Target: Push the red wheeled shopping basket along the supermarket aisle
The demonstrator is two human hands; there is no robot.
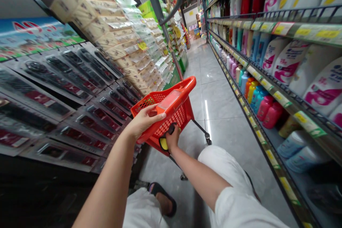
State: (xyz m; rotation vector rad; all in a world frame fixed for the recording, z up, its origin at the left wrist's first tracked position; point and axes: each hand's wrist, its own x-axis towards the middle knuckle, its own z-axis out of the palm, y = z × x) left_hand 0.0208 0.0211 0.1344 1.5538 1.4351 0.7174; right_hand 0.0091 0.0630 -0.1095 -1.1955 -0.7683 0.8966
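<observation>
Left hand (146, 117): clamped on basket (184, 87) rim.
Right hand (173, 138): closed round black-yellow thing (163, 144), partly hidden.
Bottles (292, 62) right of grip: lettering too blurred for me.

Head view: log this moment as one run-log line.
left hand: gripping red basket rim; right hand: holding black-and-yellow object beside basket; nearby: shelved bottles, hanging packages

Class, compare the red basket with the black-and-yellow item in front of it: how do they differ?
The red basket has perforated sides, whereas the black-and-yellow item shows no such holes. The red basket is much larger than the black-and-yellow item. The left hand grips the red basket's edge; the right hand holds the black-and-yellow item. Both are in contact with a hand.
</observation>
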